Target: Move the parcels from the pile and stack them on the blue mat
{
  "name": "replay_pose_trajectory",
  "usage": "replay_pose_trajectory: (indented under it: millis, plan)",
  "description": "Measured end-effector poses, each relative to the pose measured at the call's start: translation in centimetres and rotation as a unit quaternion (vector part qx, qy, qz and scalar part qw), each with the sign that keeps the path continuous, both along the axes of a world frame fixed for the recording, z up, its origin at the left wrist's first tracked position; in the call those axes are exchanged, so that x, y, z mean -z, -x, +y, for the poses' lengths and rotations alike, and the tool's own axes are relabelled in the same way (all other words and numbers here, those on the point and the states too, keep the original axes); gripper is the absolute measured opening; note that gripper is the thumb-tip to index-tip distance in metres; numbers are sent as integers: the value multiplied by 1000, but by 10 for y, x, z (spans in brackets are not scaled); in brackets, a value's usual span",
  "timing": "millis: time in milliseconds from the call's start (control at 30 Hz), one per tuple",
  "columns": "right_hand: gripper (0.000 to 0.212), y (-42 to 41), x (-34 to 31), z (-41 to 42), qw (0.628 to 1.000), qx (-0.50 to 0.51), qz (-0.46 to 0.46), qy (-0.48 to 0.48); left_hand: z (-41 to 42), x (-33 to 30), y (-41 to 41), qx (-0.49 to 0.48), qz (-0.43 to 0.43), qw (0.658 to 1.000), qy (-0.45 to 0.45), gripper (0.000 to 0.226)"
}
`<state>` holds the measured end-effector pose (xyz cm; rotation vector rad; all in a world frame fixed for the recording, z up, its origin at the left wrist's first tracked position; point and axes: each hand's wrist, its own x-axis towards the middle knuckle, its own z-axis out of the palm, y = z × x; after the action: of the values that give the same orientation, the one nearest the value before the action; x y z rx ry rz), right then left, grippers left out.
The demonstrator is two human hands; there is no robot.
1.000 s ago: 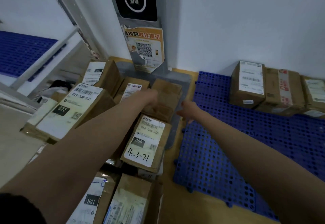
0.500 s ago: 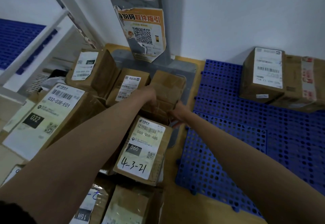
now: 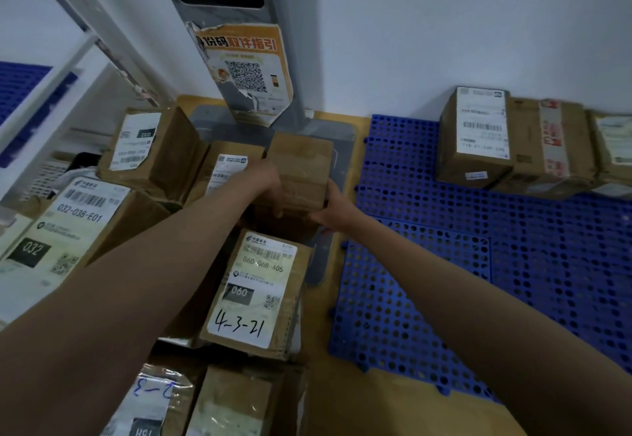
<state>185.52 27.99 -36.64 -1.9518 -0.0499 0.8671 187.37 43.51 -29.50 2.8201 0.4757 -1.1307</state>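
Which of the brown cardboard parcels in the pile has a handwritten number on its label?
The brown cardboard parcel nearest the person, with "4-3-21" handwritten on its white label.

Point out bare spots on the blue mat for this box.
The blue perforated plastic mat is bare in front of the brown cardboard parcels along the white wall and beside the right forearm. The far right corner is crowded.

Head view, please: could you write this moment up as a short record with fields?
held parcel: plain brown box at the far end of the pile
left hand: grips its left side
right hand: grips its lower right corner
nearest labelled parcel: box marked 4-3-21, untouched
blue mat: to the right
already on mat: parcels along the wall
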Motion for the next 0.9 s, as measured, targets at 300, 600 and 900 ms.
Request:
replay_pose_trajectory:
  millis: [300, 600, 900]
  plan:
    - [102, -7, -25, -35, 999, 35, -35, -21, -20, -27, -9, 41, -56, 998, -12, 122]
    - [93, -36, -44, -120, 992, 65, -75, 76, -83, -25, -38, 76, -112, 985, 105, 75]
    - [80, -93, -58, -179, 973, 47, -120, 189, -146, 2, -83, 54, -150, 969, 191, 100]
